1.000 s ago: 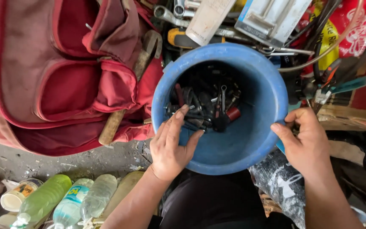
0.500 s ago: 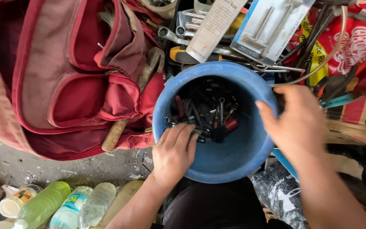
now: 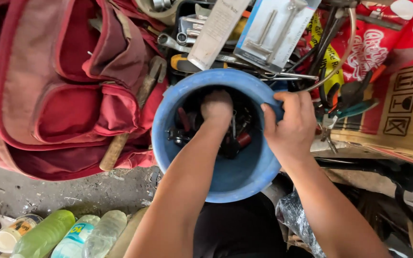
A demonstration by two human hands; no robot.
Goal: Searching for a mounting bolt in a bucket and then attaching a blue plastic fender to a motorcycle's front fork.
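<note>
A blue plastic bucket (image 3: 235, 179) sits in front of me, with several dark metal tools (image 3: 239, 138) lying at its bottom. My left hand (image 3: 217, 107) reaches deep into the bucket among those tools; its fingers are hidden, so what it grips is unclear. My right hand (image 3: 290, 126) clasps the bucket's right rim, fingers curled over the edge.
A dusty red bag (image 3: 58, 91) lies at the left with a wooden hammer handle (image 3: 120, 143) against it. Wrenches (image 3: 178, 40) and packaged tools (image 3: 273, 28) lie behind the bucket, pliers (image 3: 345, 107) and a cardboard box (image 3: 402, 114) at right. Plastic bottles (image 3: 68, 236) lie bottom left.
My left hand has gone from the bucket's near rim down into the tools. My right hand has moved left and taken hold of the bucket's right rim.
</note>
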